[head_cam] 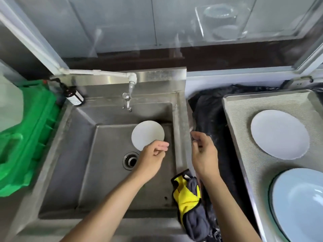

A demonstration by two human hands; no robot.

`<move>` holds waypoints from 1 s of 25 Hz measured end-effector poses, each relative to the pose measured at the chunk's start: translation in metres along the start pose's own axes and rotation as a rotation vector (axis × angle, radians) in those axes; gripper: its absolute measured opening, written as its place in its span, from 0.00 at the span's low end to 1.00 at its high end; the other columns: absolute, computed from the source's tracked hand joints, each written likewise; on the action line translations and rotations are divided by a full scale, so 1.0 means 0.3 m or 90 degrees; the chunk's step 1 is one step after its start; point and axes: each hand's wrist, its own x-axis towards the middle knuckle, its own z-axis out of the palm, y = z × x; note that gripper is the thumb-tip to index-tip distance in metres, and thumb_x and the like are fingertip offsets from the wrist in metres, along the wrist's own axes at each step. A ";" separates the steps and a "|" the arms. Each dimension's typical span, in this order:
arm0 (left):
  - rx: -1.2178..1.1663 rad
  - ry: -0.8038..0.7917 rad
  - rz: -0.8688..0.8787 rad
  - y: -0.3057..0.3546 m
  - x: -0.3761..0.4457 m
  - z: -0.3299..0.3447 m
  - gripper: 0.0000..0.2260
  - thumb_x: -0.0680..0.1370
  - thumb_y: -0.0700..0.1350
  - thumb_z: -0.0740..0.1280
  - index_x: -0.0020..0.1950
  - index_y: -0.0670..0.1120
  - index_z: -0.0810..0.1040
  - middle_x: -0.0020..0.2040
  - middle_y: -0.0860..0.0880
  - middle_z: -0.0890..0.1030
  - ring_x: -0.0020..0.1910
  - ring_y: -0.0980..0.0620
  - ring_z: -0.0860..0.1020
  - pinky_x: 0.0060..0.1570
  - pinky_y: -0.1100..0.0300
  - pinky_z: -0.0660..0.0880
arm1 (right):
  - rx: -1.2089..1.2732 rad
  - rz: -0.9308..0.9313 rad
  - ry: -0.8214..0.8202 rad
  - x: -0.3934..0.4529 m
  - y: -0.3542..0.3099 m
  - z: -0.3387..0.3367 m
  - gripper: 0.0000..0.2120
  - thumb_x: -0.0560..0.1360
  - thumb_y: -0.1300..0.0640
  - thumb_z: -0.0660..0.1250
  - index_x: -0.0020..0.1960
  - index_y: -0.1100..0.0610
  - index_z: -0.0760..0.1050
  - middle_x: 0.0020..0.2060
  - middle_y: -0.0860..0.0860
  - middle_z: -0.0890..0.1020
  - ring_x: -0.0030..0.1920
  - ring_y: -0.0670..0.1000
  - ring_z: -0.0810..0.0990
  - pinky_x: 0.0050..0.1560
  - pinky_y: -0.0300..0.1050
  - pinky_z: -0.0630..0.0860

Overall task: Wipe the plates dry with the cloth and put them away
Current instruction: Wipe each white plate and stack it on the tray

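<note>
Your left hand [153, 152] hovers over the sink [108, 154] beside a small plate [146, 133], fingers loosely curled, holding nothing. Your right hand [203, 152], likewise empty, hangs above the cloth [188, 194].

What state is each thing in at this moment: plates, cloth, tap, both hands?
Small plate: lying in the sink, unheld.
White plate: flat on the tray.
Blue plate: on the tray, partly out of frame.
Cloth: draped over the sink's right rim, unheld.
Tap: no water visible.
Left hand: loosely curled, empty, over the small plate.
Right hand: loosely curled, empty.
</note>
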 end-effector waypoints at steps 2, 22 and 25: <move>-0.009 -0.002 -0.011 -0.064 -0.002 -0.101 0.16 0.80 0.32 0.61 0.56 0.49 0.82 0.53 0.52 0.84 0.50 0.55 0.80 0.52 0.59 0.78 | -0.003 0.027 -0.003 -0.044 -0.030 0.106 0.15 0.80 0.64 0.62 0.63 0.55 0.79 0.55 0.51 0.80 0.54 0.50 0.79 0.53 0.36 0.69; -0.005 0.008 -0.058 -0.787 0.443 -0.469 0.19 0.79 0.32 0.63 0.52 0.57 0.81 0.53 0.56 0.85 0.56 0.56 0.82 0.61 0.49 0.79 | -0.047 0.214 -0.047 -0.016 0.233 0.903 0.13 0.83 0.56 0.62 0.65 0.47 0.77 0.56 0.45 0.79 0.55 0.46 0.78 0.54 0.42 0.72; 0.014 -0.009 -0.042 -0.843 0.568 -0.423 0.19 0.79 0.33 0.62 0.55 0.57 0.80 0.56 0.59 0.82 0.56 0.60 0.80 0.56 0.69 0.75 | -0.062 0.220 -0.042 0.081 0.334 0.959 0.15 0.82 0.57 0.62 0.67 0.48 0.76 0.57 0.47 0.78 0.56 0.47 0.78 0.55 0.46 0.75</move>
